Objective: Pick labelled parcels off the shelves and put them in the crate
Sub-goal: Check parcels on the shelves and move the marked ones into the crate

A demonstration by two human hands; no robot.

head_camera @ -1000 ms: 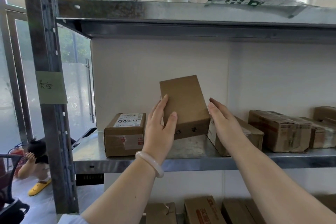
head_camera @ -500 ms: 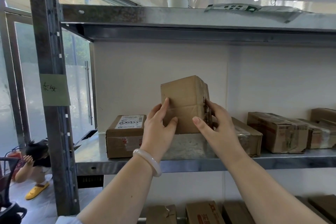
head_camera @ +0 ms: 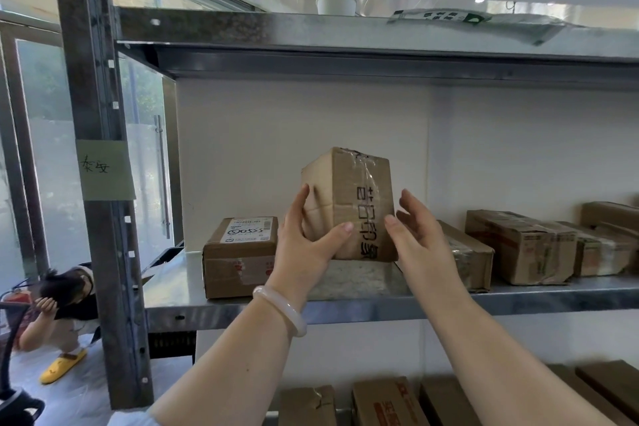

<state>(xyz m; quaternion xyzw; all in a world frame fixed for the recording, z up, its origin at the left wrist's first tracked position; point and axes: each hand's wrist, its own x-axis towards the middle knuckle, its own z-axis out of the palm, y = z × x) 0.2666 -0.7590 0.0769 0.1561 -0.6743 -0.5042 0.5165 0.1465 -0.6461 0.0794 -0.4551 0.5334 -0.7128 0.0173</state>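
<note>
1. Parcel (head_camera: 359, 183): a plain brown box wrapped in clear tape, standing on end over the middle shelf (head_camera: 345, 311), a corner turned to the camera, with dark print running down its near right face. Whether its base rests on the shelf or is just above it cannot be told.
2. Left hand (head_camera: 304, 245) grips the parcel's lower left side, with the thumb across the near face and the fingers up along the left face. A pale bracelet (head_camera: 281, 309) sits on that wrist.
3. Right hand (head_camera: 420, 239) is spread wide and holds nothing, its palm turned to the parcel's right side, just beside it. Contact cannot be made out.
4. Left of the parcel, a squat box (head_camera: 238, 266) lies flat on the same shelf with a white label (head_camera: 247, 230) on top.
5. Right of the parcel, a row of taped boxes (head_camera: 518, 245) runs along the shelf; the nearest one is partly hidden by the right hand.
6. On the top shelf (head_camera: 242, 31) are a white cup (head_camera: 336, 3) and a flat bag (head_camera: 484, 22).
7. More boxes (head_camera: 387, 401) lie on the level below.
8. A green note (head_camera: 105, 169) is stuck on the left post (head_camera: 83, 79).
9. Far left, on the floor, a person (head_camera: 65, 304) crouches.
</note>
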